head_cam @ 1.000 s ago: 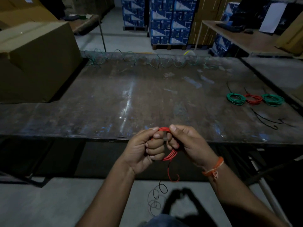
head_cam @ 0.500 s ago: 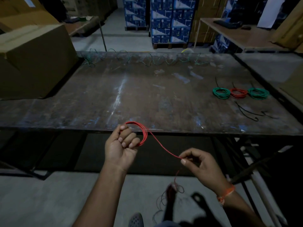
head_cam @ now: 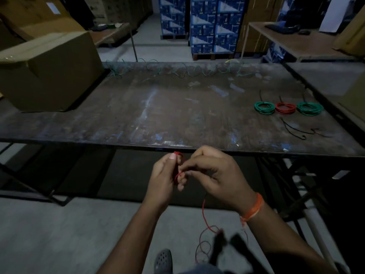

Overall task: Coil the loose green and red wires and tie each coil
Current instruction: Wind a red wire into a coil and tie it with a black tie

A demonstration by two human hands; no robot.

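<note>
In the lower middle of the frame, just below the near edge of the bench (head_cam: 138, 123), the two hands are close together. The left hand (head_cam: 165, 176) has its fingers curled around a small coil of red wire (head_cam: 178, 175); only short pieces of red show between the thumb and the fingers, so the grip is closed on this coil. The right hand (head_cam: 214, 175) touches the left one, and its fingertips are bent in and pinch the same wire next to the coil. From under the right hand the loose part of the wire hangs down and ends in some loops on the floor (head_cam: 49, 234), at the bottom centre of the frame, near a grey shoe (head_cam: 163, 261). An orange band (head_cam: 252, 209) is on the right wrist.

At the right side of the bench three finished coils lie in a row: a green coil (head_cam: 264, 108), a red coil (head_cam: 285, 108) touching it, and a second green coil (head_cam: 310, 108). Just below them lie thin black ties (head_cam: 296, 131). Along the far edge of the bench, in the upper middle, a loose green wire (head_cam: 177, 71) is spread out. A big cardboard box (head_cam: 49, 72) stands on the bench at the upper left
</note>
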